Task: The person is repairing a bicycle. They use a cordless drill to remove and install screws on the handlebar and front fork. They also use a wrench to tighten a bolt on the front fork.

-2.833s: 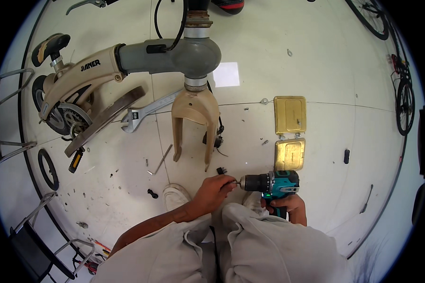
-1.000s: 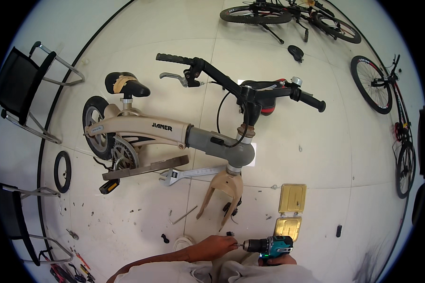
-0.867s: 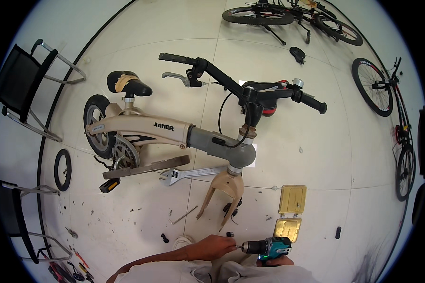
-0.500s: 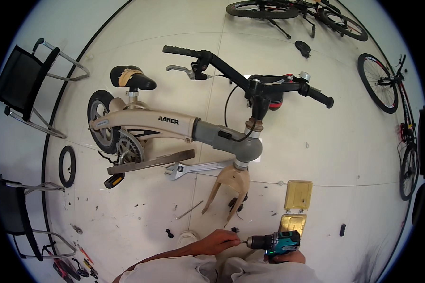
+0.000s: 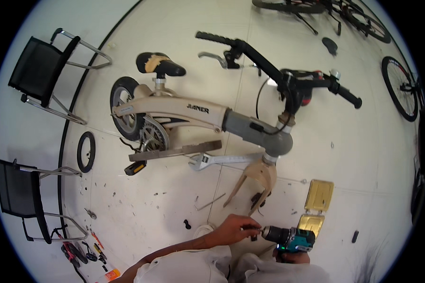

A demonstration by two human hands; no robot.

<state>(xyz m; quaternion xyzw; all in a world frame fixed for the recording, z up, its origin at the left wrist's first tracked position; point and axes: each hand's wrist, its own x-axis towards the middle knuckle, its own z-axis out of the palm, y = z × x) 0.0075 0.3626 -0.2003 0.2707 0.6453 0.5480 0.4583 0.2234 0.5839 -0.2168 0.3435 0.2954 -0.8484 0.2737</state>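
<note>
My right hand [image 5: 295, 257] is wrapped round the grip of a teal and black cordless drill [image 5: 298, 239], whose chuck points left. My left hand [image 5: 236, 229] pinches a small drill bit [image 5: 260, 231] at the front of the chuck; the fingers hide most of the bit. Beyond my hands stands a small beige and grey bicycle [image 5: 184, 111] without a front wheel. Its bare fork [image 5: 262, 178] is the part nearest my hands. Under the frame lies a large adjustable wrench [image 5: 208, 161].
To the right, a gold-coloured case [image 5: 319, 195] lies open on the floor. Small parts and a thin rod [image 5: 211, 202] are scattered ahead. A loose tyre [image 5: 86, 152] and two black chairs [image 5: 41, 70] are at left. Other bicycles [image 5: 400, 88] are at right and far back.
The whole scene has shifted right and slightly up in the picture as my head turned left. Both hands keep their hold on the drill and its bit.
</note>
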